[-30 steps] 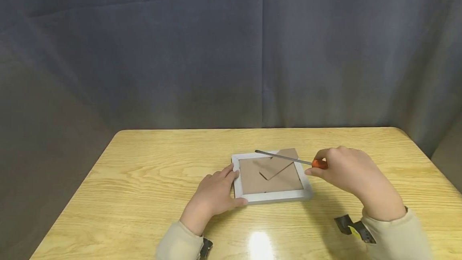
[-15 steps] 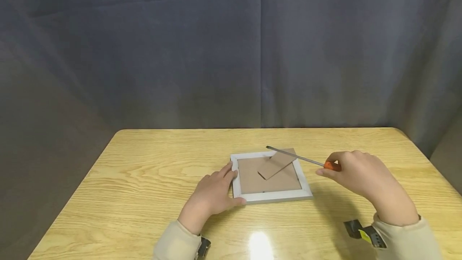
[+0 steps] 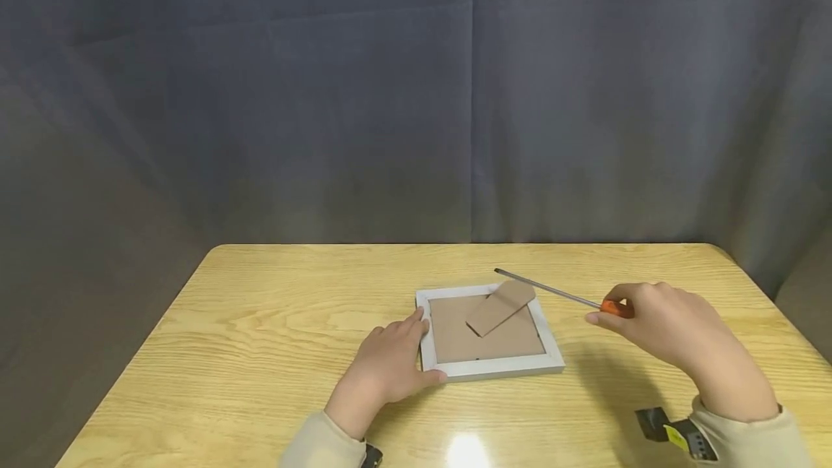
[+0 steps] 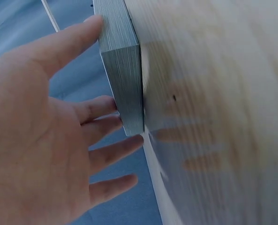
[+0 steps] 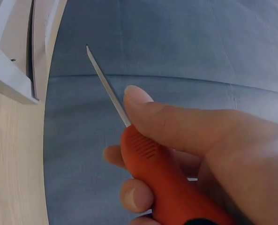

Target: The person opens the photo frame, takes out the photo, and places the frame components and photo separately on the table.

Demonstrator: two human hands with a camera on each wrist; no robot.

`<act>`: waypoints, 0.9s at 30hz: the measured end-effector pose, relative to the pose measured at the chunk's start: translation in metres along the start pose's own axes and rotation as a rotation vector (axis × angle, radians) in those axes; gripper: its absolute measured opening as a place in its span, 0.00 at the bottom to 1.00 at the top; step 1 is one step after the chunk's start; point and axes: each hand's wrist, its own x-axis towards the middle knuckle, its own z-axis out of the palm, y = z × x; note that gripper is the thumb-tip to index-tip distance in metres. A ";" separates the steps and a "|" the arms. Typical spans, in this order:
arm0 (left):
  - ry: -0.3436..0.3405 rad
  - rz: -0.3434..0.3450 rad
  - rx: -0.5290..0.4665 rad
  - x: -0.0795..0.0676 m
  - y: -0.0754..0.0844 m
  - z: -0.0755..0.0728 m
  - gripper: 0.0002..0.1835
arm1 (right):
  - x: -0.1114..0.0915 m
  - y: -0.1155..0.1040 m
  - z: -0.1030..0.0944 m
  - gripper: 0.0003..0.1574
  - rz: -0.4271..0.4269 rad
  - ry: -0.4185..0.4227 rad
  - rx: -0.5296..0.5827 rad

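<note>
A white picture frame (image 3: 490,368) lies face down on the table, its brown backing board (image 3: 451,331) upward. The stand leg (image 3: 500,308) slants across the board and reaches over the far rim. At the frame's left end rests my left hand (image 3: 386,360); its fingertips touch the left side and the thumb the near edge. In the left wrist view, the left hand's fingers (image 4: 108,152) are spread and fairly straight beside the frame's corner (image 4: 122,84). My right hand (image 3: 676,327) grips a screwdriver (image 5: 153,173) by its orange handle, the shaft pointing left above the frame's far right corner.
The wooden table (image 3: 260,323) ends in a far edge with rounded corners. Behind it hangs a dark grey-blue curtain (image 3: 325,107). Black straps with small devices (image 3: 679,435) sit at the sleeve cuffs.
My right hand has drawn the screwdriver to the right, so its tip has moved away from the frame's far rim. The left hand and the frame stay in place; the head view has tilted slightly.
</note>
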 end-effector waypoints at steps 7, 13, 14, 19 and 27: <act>0.025 -0.028 0.079 0.001 0.005 -0.001 0.46 | 0.001 0.003 -0.002 0.23 0.001 0.006 -0.017; 0.058 -0.034 0.131 0.002 0.010 0.000 0.46 | 0.001 0.001 -0.004 0.23 -0.010 -0.001 -0.025; 0.062 -0.035 0.139 0.002 0.011 0.000 0.46 | 0.001 0.001 -0.004 0.23 -0.010 -0.002 -0.028; 0.075 -0.064 0.183 0.000 0.016 -0.001 0.47 | 0.001 -0.003 -0.005 0.24 -0.011 0.000 -0.029; 0.063 -0.137 0.360 -0.004 0.033 0.003 0.48 | 0.000 -0.009 -0.007 0.20 -0.032 0.052 -0.039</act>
